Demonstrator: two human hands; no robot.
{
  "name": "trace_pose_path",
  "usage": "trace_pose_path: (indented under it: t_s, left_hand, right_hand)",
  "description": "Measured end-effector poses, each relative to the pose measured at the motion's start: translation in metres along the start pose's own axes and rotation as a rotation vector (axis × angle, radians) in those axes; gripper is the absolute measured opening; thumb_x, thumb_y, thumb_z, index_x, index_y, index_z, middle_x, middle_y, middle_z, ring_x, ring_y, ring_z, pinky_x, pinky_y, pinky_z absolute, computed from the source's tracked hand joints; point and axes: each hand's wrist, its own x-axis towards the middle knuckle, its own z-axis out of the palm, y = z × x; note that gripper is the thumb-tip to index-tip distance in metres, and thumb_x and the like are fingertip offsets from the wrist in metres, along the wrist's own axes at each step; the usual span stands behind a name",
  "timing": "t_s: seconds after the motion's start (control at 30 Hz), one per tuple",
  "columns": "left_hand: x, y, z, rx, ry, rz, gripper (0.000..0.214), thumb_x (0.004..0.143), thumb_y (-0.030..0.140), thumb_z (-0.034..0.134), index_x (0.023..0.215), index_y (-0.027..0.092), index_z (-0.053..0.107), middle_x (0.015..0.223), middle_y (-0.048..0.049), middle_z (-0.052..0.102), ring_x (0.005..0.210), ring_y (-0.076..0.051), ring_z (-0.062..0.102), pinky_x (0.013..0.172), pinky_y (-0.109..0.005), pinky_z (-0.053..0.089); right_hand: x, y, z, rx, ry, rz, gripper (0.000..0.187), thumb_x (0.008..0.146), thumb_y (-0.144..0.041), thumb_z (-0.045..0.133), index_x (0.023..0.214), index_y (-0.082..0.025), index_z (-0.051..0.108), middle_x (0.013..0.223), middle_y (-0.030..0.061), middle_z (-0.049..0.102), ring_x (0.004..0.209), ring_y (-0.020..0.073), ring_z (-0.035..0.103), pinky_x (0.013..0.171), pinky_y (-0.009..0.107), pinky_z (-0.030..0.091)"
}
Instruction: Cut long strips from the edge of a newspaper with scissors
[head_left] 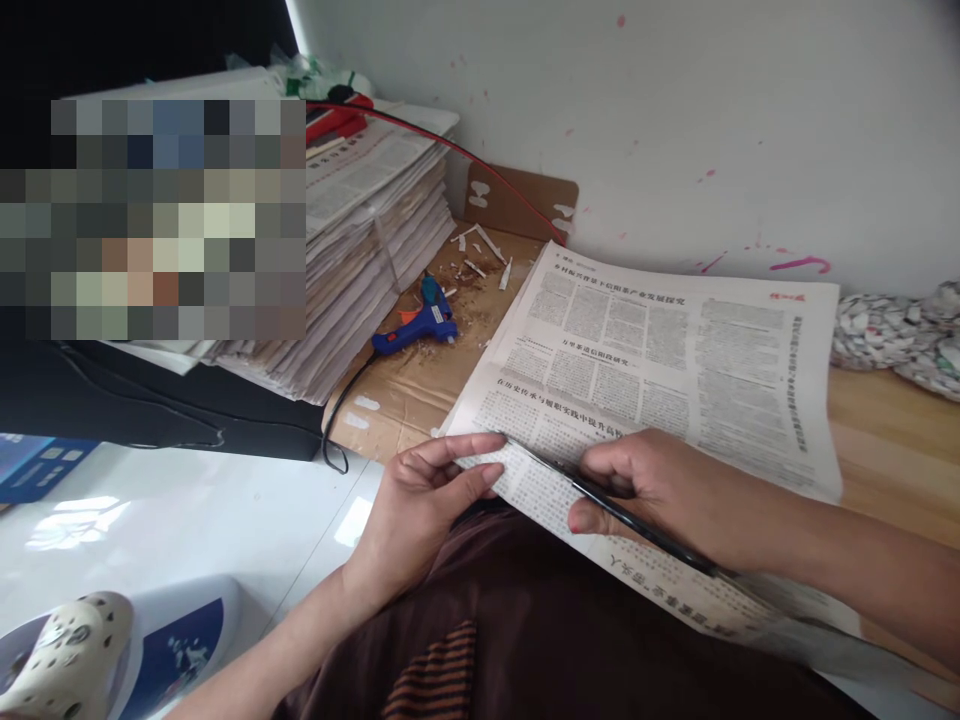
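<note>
A stack of newspaper sheets lies in front of me, its near edge turned over toward my lap. My left hand pinches the left corner of the turned-over newspaper edge between thumb and forefinger. In my right hand is a slender black-handled tool with a narrow metal end, lying along the fold. The metal tip reaches my left fingertips. My right fingers close round the handle; its exact kind is hard to make out. The paper's near right part is blurred.
A blue glue gun with a black cord rests on cardboard, beside paper scraps. A tall newspaper pile stands behind left. Braided paper lies at right by the wall. A clog shows lower left.
</note>
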Motion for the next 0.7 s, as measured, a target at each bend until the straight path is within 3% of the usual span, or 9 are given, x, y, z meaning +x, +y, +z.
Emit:
trace_pose_path:
  t_s: [0.23, 0.7]
  left_hand:
    - [-0.003, 0.0, -0.001, 0.027, -0.026, -0.027, 0.024, 0.074, 0.022, 0.083, 0.097, 0.02, 0.078, 0.081, -0.0004, 0.078, 0.071, -0.009, 0.068, 0.07, -0.017, 0.056]
    - [-0.006, 0.0, -0.004, 0.033, -0.027, -0.002, 0.025, 0.073, 0.024, 0.083, 0.097, 0.02, 0.077, 0.08, -0.0024, 0.077, 0.072, -0.013, 0.069, 0.07, -0.024, 0.057]
  right_hand:
    - [-0.001, -0.015, -0.004, -0.088, -0.016, 0.048, 0.046, 0.077, -0.063, 0.07, 0.073, -0.019, 0.057, 0.065, -0.0025, 0.051, 0.056, 0.0111, 0.04, 0.049, 0.025, 0.034]
    - [0.007, -0.032, -0.004, -0.127, -0.025, -0.038, 0.05, 0.079, -0.065, 0.066, 0.066, -0.019, 0.051, 0.062, -0.0033, 0.047, 0.056, 0.0109, 0.038, 0.05, 0.025, 0.033]
